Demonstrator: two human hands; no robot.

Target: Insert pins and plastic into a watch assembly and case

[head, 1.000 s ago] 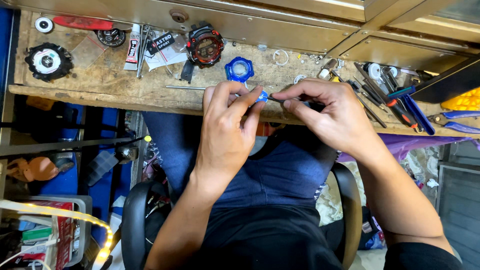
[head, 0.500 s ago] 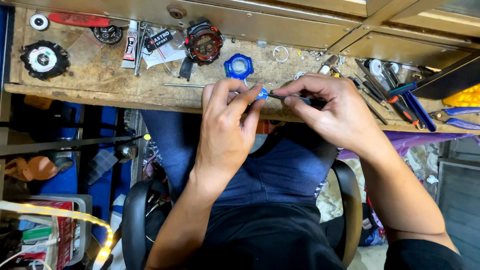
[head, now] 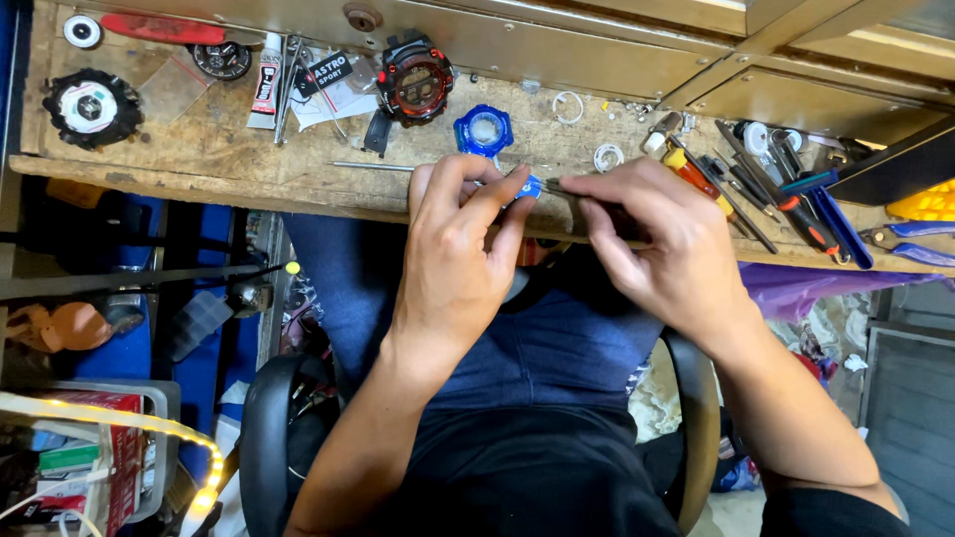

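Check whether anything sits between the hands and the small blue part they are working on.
Nothing visible does. The left hand pinches the small blue plastic part directly, and the right hand brings a thin metal tool up to it unobstructed.

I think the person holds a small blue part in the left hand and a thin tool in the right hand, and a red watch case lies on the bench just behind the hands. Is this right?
Not quite. In the head view, the watch case just behind the hands is blue, not red. The rest holds: the left hand pinches a small blue part, and the right hand holds a thin tool, over the bench.
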